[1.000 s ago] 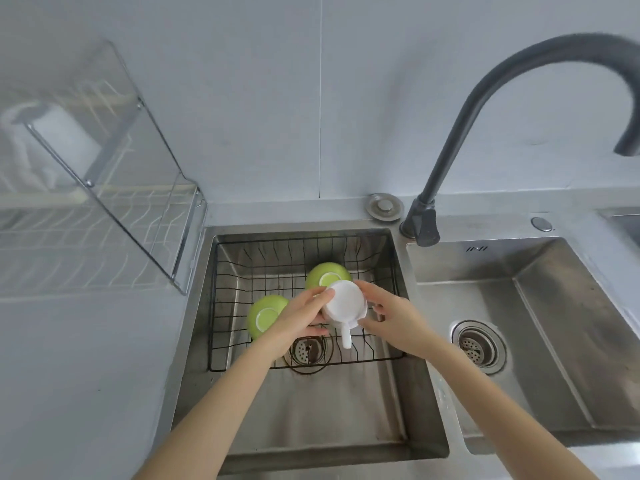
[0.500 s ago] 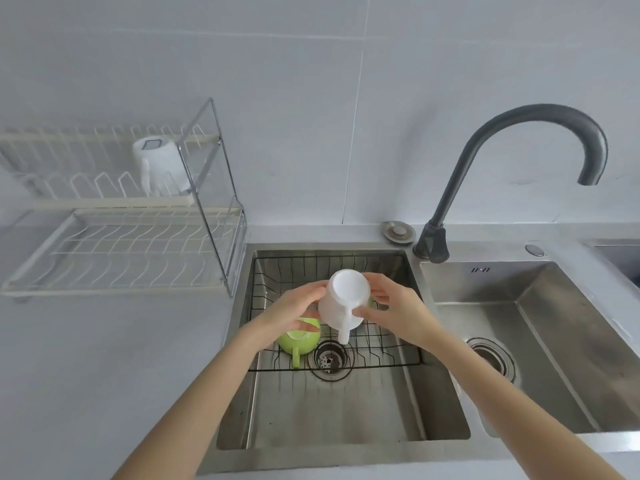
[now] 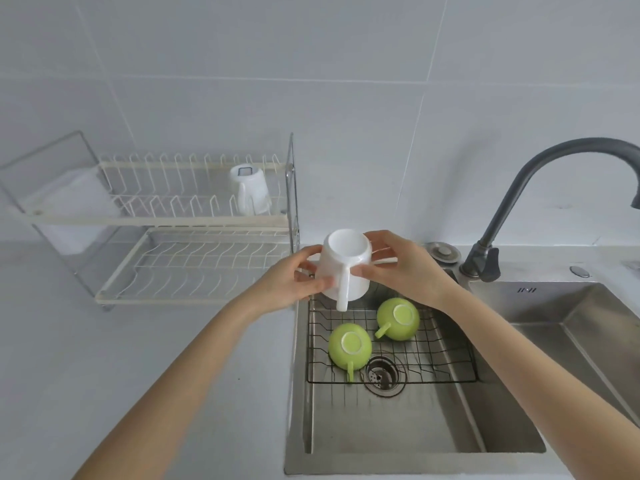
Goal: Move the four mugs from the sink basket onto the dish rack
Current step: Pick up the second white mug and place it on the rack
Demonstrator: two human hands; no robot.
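Observation:
I hold a white mug (image 3: 346,263) upside down above the back left corner of the sink, its handle pointing toward me. My left hand (image 3: 291,284) grips its left side and my right hand (image 3: 405,268) its right side. Below, two green mugs (image 3: 349,346) (image 3: 398,318) lie bottom up in the black wire sink basket (image 3: 450,362). Another white mug (image 3: 249,190) stands upside down on the top tier of the white dish rack (image 3: 194,265) at the left.
The rack's lower tier (image 3: 173,271) holds nothing. A dark curved faucet (image 3: 512,202) rises behind the divider between the two steel basins; the right basin (image 3: 571,334) is beside my right forearm. A grey counter (image 3: 104,358) spreads left of the sink.
Both hands have lifted the white mug up out of the basket and carried it left toward the rack. The view has swung left, showing the whole rack.

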